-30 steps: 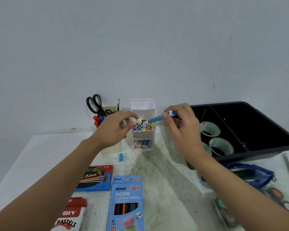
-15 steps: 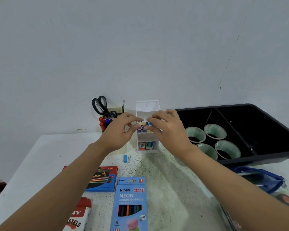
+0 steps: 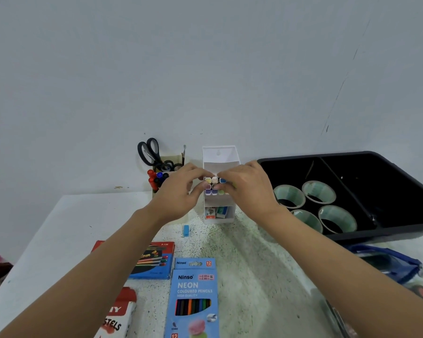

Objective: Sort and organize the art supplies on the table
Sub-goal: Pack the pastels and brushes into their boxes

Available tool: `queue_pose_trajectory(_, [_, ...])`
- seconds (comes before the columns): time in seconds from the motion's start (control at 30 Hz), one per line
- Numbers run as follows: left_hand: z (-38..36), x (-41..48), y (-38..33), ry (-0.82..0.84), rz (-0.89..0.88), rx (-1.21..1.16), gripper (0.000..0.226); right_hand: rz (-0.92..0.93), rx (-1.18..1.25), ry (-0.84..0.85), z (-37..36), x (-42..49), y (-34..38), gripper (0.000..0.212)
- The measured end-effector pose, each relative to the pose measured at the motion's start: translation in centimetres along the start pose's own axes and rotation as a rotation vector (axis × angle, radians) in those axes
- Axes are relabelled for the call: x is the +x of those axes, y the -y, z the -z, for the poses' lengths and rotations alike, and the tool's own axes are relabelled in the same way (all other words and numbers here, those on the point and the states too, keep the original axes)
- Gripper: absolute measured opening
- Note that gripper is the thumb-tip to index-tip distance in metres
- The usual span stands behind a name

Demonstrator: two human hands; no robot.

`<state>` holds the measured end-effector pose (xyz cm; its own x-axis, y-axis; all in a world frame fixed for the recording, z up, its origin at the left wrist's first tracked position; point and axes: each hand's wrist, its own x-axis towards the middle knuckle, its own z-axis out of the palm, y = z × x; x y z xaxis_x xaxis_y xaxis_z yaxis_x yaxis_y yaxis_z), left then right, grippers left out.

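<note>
Both hands meet at the white organizer (image 3: 219, 162) against the wall. The left hand (image 3: 178, 193) and right hand (image 3: 248, 189) curl their fingertips onto the stacked markers (image 3: 214, 185) in its middle shelf, pressing the caps from either side. Below the wrists lies a blue box (image 3: 193, 298) reading "Ninso NEON COLOURED PENCILS".

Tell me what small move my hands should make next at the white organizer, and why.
Probably press the blue-capped marker fully in with the right hand until it sits flush with the other marker ends, while the left hand steadies the white organizer. Both hands' fingertips are at that marker row, and a small blue piece lies loose on the table.
</note>
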<state>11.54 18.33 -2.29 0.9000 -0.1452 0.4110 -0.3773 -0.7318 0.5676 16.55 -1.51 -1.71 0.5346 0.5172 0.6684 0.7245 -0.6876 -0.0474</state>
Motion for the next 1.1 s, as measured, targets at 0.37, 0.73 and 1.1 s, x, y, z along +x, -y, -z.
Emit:
queue_pose_trajectory(0.37, [0.1, -0.3, -1.1, -0.019, 0.027, 0.044, 0.028, -0.017, -0.203, 0.117, -1.1, -0.6, 1.2, 0.023])
queue_pose_trajectory(0.73, [-2.1, -8.3, 0.5, -0.085, 0.425, 0.020, 0.006, -0.140, 0.089, 0.245, 1.0, -2.5, 2.2, 0.047])
queue_pose_trajectory(1.1, [-6.9, -9.2, 3.3, 0.057, 0.406, 0.543, 0.032, -0.375, 0.460, 0.070, 4.3, -9.7, 3.1, 0.006])
